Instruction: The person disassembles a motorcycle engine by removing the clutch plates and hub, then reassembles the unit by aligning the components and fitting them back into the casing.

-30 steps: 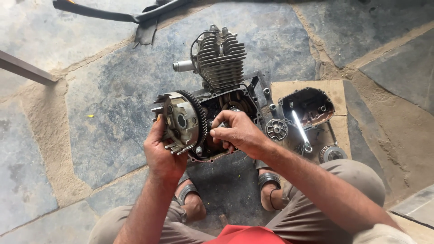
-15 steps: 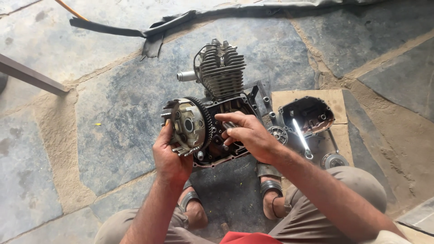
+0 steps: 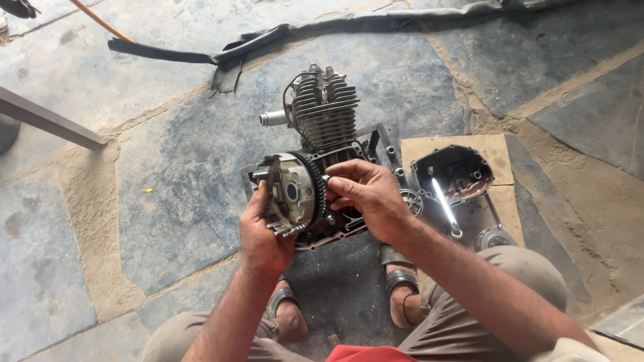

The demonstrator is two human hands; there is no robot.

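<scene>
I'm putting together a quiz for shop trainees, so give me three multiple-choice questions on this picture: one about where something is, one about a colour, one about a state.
1. Where does the engine cover lie?
A. On a cardboard sheet beside the engine
B. On the person's lap
C. On top of the cylinder fins

2. What colour is the cloth at the bottom edge?
A. Green
B. Red
C. White

3. What state is the round clutch basket in?
A. Lying flat on the stone floor
B. Wrapped in cloth
C. Held up off the floor, gripped by the left hand

Answers: 1 A, the cover rests open side up on the tan sheet. 2 B, it is plainly red. 3 C, the left hand grips its rim while the right hand touches its toothed edge.
</scene>
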